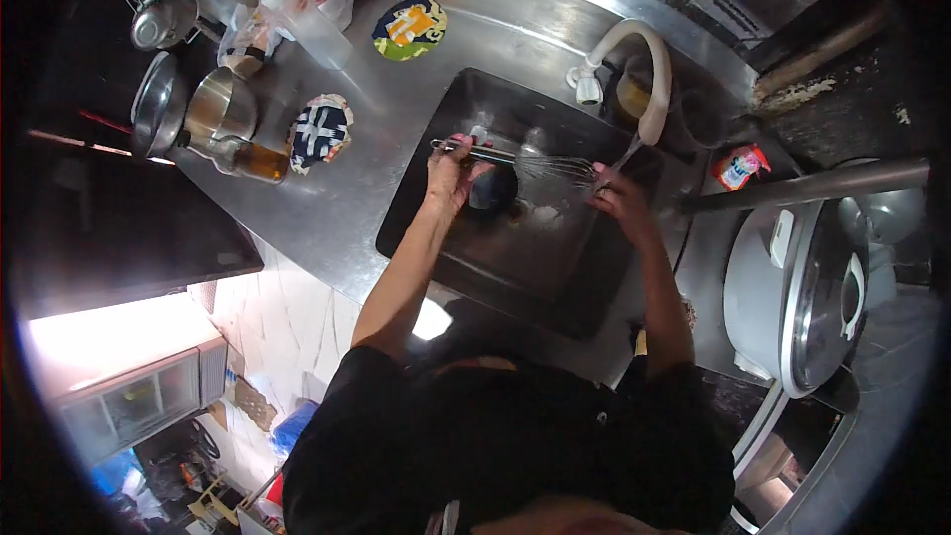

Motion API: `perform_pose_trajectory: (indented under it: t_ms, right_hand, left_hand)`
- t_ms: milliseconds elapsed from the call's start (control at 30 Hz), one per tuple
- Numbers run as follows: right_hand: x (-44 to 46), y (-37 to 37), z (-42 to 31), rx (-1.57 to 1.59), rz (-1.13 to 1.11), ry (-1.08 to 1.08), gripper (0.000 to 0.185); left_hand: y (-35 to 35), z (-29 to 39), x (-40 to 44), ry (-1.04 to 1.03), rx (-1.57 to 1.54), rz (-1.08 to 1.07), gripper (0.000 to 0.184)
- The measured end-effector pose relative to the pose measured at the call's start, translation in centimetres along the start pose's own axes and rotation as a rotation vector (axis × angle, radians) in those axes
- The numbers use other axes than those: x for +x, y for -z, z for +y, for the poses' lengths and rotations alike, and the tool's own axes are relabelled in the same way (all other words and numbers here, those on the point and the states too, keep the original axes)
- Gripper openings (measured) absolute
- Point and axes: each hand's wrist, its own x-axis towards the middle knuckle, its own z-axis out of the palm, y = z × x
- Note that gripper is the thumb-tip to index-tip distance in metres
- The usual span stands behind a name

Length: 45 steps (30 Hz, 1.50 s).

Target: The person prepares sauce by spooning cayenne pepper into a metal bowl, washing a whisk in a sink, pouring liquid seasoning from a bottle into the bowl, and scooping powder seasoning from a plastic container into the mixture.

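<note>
A wire whisk (pixel 551 166) is held level across the dark sink (pixel 515 282). My left hand (pixel 453 176) is closed around its handle, on the left side of the sink. At the other end, my right hand (pixel 618 196) has its fingers closed on the tip of the wire loops. Below the handle, beside my left hand, a dark rounded object (pixel 492 188) sits in the sink; its kind is unclear. Bits of foam or wet shine show on the sink bottom.
A white curved faucet (pixel 654 69) rises at the sink's back right. Two patterned round cloth pads (pixel 409 28) lie on the steel counter (pixel 371 109). Metal bowls (pixel 220 107) and a bottle of amber liquid (pixel 260 161) stand left; a large white lidded pot (pixel 763 287) stands right.
</note>
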Motion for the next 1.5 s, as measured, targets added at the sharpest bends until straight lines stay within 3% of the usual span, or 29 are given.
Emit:
perform_pose_trajectory:
  t_ms: [33, 133, 200, 267, 333, 433, 533, 633, 733, 833, 933, 1000, 1133, 1200, 1333, 1433, 1500]
  right_hand:
    - [0.4, -0.6, -0.4, 0.019, -0.024, 0.0, 0.048]
    - [2.2, 1.0, -1.6, -0.174, 0.058, -0.354, 0.044]
    - [4.3, 4.0, -2.3, -0.884, 0.081, -0.154, 0.037]
    - [5.1, 3.9, -4.1, -1.232, 0.144, -0.087, 0.032]
    - [4.8, 2.8, -7.6, -1.23, 0.244, -0.182, 0.031]
    - [2.2, -1.2, -11.2, -1.175, 0.002, 0.056, 0.035]
    - [2.7, -1.5, -7.7, -0.877, -0.15, -0.048, 0.038]
    - [2.3, -2.9, -6.0, -1.03, -0.07, 0.091, 0.038]
    - [1.3, -3.0, -6.5, -0.887, -0.084, 0.045, 0.037]
    - [0.3, -5.6, -5.0, -0.911, 0.004, 0.466, 0.043]
    - [0.9, -4.7, -1.7, -0.922, -0.141, 0.41, 0.046]
    - [1.9, -1.9, -1.7, -0.84, -0.097, 0.33, 0.042]
    - [4.2, 4.2, -1.4, -0.123, 0.075, 0.188, 0.037]
    - [6.0, 4.7, -2.7, 0.043, 0.109, 0.192, 0.039]
    - [8.1, 2.5, -6.6, -0.206, 0.089, 0.185, 0.044]
    - [5.9, -1.6, -9.6, -0.771, 0.02, 0.165, 0.048]
    - [4.4, -4.5, -8.5, -0.888, -0.004, 0.148, 0.051]
  left_hand:
    - [-0.7, 0.9, -0.9, -0.037, 0.03, 0.004, 0.012]
    - [-1.9, 1.3, -2.9, -0.113, 0.02, -0.003, 0.012]
    - [-2.8, 0.7, -3.7, -0.113, -0.025, -0.051, 0.014]
    - [-3.2, 0.2, -4.1, -0.082, -0.041, -0.112, 0.014]
    - [-3.8, -0.4, -4.2, -0.074, -0.1, -0.137, 0.015]
    - [-4.7, -0.7, -4.6, -0.103, -0.121, -0.16, 0.015]
    - [-4.9, -1.3, -4.3, -0.128, -0.076, -0.187, 0.016]
    - [-5.3, -1.5, -4.4, -0.148, -0.048, -0.196, 0.016]
    - [-5.3, -1.1, -4.5, -0.174, -0.019, -0.223, 0.016]
    - [-6.8, -1.8, -5.3, -0.192, 0.108, -0.219, 0.018]
    - [-8.4, -3.3, -5.9, -0.261, 0.358, -0.306, 0.02]
    - [-8.9, -4.1, -6.2, -0.358, 0.437, -0.423, 0.022]
    - [-10.2, -5.7, -8.1, -0.334, 0.499, -0.594, 0.021]
    - [-10.6, -6.3, -8.3, -0.425, 0.401, -0.648, 0.019]
    - [-10.5, -4.0, -10.1, -0.439, 0.766, -0.813, 0.014]
    - [-9.9, -3.9, -10.6, -0.72, 0.909, -0.963, 0.03]
    - [-8.5, -5.6, -10.1, -0.785, 0.991, -1.056, 0.035]
